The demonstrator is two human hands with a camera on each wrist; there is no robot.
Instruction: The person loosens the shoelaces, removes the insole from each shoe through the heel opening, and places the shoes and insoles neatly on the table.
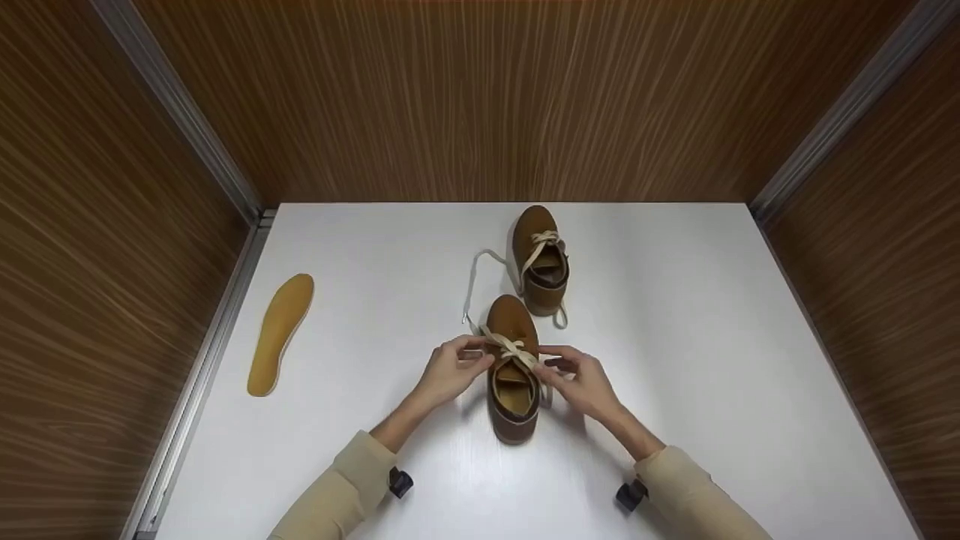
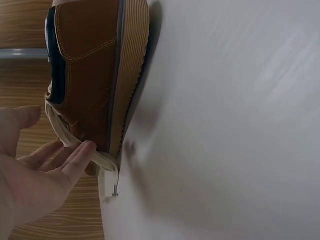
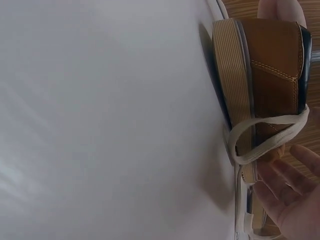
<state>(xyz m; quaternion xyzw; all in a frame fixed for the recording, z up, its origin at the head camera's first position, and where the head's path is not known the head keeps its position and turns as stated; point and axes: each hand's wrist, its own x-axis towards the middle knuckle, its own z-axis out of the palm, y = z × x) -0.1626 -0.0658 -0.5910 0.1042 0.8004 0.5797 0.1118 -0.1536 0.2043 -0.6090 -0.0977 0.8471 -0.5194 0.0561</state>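
Observation:
A brown lace-up shoe (image 1: 510, 315) stands on the white table between both hands, toe pointing away. Its cream lace (image 1: 517, 349) is tied in a bow over the tongue. From the left, my left hand (image 1: 450, 371) reaches the shoe's side; in the left wrist view its fingertips touch the lace (image 2: 59, 125) and the thumb stands apart. My right hand (image 1: 585, 382) is at the opposite side, thumb near the bow. The right wrist view shows its extended fingers (image 3: 272, 200) along the shoe's front side, below a hanging lace loop (image 3: 272, 120).
Behind stands a second brown shoe (image 1: 534, 225), with its own cream lace; a loose lace end (image 1: 472, 277) trails on the table to its left. A tan insole (image 1: 281, 337) lies far left. Wood-grain panels (image 1: 480, 105) enclose the white table (image 1: 675, 300) at the back and sides.

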